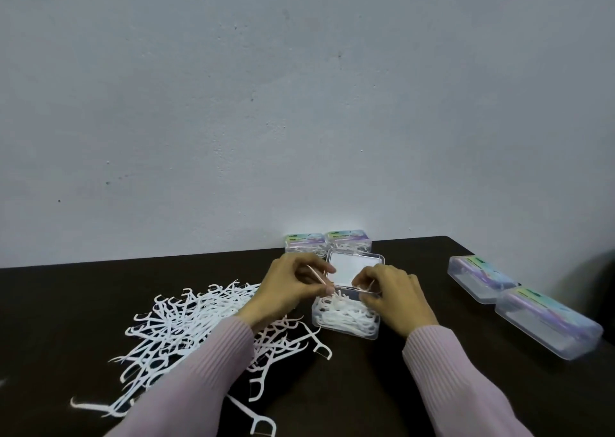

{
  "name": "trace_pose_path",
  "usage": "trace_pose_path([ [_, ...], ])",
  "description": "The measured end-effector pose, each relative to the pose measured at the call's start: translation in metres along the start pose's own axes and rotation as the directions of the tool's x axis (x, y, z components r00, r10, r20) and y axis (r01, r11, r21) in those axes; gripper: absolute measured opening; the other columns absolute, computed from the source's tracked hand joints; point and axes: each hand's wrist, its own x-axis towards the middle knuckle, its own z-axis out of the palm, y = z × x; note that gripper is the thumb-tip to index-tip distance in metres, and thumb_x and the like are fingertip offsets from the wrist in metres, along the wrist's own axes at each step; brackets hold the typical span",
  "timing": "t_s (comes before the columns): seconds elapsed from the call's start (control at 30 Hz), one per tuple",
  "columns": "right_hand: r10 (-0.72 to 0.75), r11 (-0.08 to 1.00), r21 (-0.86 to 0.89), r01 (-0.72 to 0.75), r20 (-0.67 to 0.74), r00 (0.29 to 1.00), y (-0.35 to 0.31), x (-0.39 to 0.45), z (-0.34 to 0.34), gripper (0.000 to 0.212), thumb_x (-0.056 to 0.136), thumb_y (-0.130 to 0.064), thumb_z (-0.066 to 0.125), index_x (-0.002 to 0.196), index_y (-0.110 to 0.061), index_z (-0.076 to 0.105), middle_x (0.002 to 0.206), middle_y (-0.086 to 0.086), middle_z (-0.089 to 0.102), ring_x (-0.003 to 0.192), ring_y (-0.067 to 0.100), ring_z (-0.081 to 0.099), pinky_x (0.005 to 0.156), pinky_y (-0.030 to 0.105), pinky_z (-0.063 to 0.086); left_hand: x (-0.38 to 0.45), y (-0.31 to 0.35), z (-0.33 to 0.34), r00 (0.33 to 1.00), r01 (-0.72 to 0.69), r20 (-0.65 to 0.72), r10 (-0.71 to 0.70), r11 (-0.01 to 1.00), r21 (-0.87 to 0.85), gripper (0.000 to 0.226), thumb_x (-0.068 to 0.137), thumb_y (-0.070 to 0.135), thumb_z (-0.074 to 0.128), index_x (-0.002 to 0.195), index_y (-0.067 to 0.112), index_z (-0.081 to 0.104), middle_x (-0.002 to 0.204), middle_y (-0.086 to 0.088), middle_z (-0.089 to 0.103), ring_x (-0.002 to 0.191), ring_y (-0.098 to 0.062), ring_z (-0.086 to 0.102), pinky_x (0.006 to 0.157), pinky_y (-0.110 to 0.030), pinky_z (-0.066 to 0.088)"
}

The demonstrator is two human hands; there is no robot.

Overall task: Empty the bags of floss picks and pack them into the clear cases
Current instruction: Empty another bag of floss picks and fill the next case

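On the dark surface (382,386) an open clear case (346,320) sits near the middle, its base packed with white picks and its lid (355,272) tilted up behind. The left hand (293,287) hovers at the case's left edge with fingers curled, pinching a single pick (317,278) between thumb and fingertips just above the filled base. The right hand (392,295) rests at the case's right side, its fingers curled at the front edge of the lid and apparently pinching it, though the exact grip is hard to make out. Both arms wear pink ribbed sleeves (446,380). A loose pile of picks (186,330) spreads over the surface to the left of the case, partly under the left forearm, with a few stray ones lying nearer the viewer. Two closed cases (327,242) with colourful labels stand against the wall (299,103) just behind the open one. Two more closed cases (519,303) lie end to end on the right, well apart from the hands.
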Motion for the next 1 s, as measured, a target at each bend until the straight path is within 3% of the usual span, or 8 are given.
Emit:
trace_pose_path([
  [0.07,-0.004,1.0,-0.022,0.003,-0.041,0.999,0.0005,-0.0003,0.0006,0.021,0.089,-0.021,0.06,0.108,-0.029,0.059,0.095,-0.014,0.055,0.085,0.001,0.048,0.091,0.023,0.026,0.0012,-0.0004,-0.0051,0.998,0.03,0.053,-0.027,0.998,-0.05,0.035,0.07,0.011,0.08,0.103,0.014,0.067,0.081,-0.003,0.074,0.082,-0.014,0.071,0.08,-0.019,0.051],
  [0.2,-0.017,0.998,-0.062,0.012,-0.076,0.997,0.0002,-0.0001,0.0016,0.016,0.089,-0.023,0.059,0.104,-0.029,0.062,0.089,-0.015,0.055,0.082,0.001,0.048,0.09,0.025,0.024,0.0024,-0.0032,-0.0081,0.998,0.064,0.016,-0.062,0.99,-0.127,0.031,0.073,0.015,0.078,0.103,0.015,0.067,0.081,-0.007,0.074,0.085,-0.016,0.071,0.09,-0.029,0.049],
  [0.4,-0.043,0.998,-0.049,0.038,-0.118,0.992,-0.0006,0.0004,-0.0031,0.014,0.091,-0.026,0.055,0.1,-0.031,0.063,0.087,-0.015,0.054,0.084,0.002,0.048,0.091,0.026,0.022,0.003,0.0009,-0.007,0.997,0.067,-0.028,-0.075,0.971,-0.228,0.032,0.074,0.013,0.076,0.104,0.016,0.065,0.083,-0.014,0.073,0.084,-0.015,0.07,0.083,-0.02,0.048],
  [0.53,-0.072,0.995,-0.076,0.067,-0.06,0.996,-0.0031,0.0001,-0.0056,0.016,0.088,-0.03,0.054,0.096,-0.035,0.067,0.088,-0.016,0.06,0.087,0.003,0.05,0.096,0.03,0.024,0.0035,0.003,-0.0072,0.995,0.055,-0.069,-0.075,0.965,-0.256,0.032,0.073,0.008,0.076,0.104,0.01,0.065,0.082,-0.021,0.071,0.072,-0.008,0.068,0.069,-0.009,0.046],
  [0.67,-0.094,0.993,0.075,0.094,-0.005,0.996,-0.0043,0.0006,-0.005,0.014,0.087,-0.036,0.057,0.093,-0.032,0.068,0.085,-0.018,0.059,0.082,0.0,0.051,0.099,0.032,0.027,0.0036,0.0016,-0.0063,0.994,0.069,-0.065,-0.092,0.956,-0.287,0.033,0.074,0.01,0.076,0.105,0.012,0.066,0.085,-0.017,0.073,0.079,-0.009,0.069,0.069,-0.007,0.046],
  [0.8,-0.117,0.986,0.121,0.113,0.026,0.993,-0.0027,0.003,-0.001,0.007,0.085,-0.039,0.062,0.088,-0.035,0.067,0.082,-0.02,0.061,0.084,0.002,0.056,0.101,0.037,0.034,0.0031,0.001,-0.0058,0.989,0.085,-0.081,-0.121,0.934,-0.347,0.032,0.075,0.008,0.075,0.106,0.011,0.065,0.085,-0.012,0.074,0.079,-0.007,0.069,0.07,-0.006,0.046],
  [0.9,-0.104,0.962,0.258,0.095,0.021,0.994,-0.0011,0.0046,0.0001,0.011,0.083,-0.035,0.066,0.075,-0.041,0.061,0.079,-0.018,0.064,0.082,0.004,0.059,0.096,0.041,0.041,0.0044,-0.0019,-0.0074,0.981,0.117,-0.091,-0.169,0.902,-0.416,0.034,0.075,0.008,0.074,0.108,0.011,0.065,0.088,-0.011,0.073,0.08,-0.009,0.069,0.081,-0.02,0.049],
  [1.0,-0.078,0.892,0.45,0.05,0.043,0.996,-0.0022,0.0045,-0.0023,0.015,0.083,-0.022,0.068,0.088,-0.035,0.061,0.078,-0.009,0.065,0.078,0.005,0.061,0.083,0.027,0.049,0.0061,-0.0035,-0.0087,0.971,0.128,-0.115,-0.208,0.866,-0.483,0.035,0.076,0.007,0.072,0.11,0.008,0.064,0.093,-0.015,0.07,0.08,-0.008,0.068,0.075,-0.019,0.051],
])
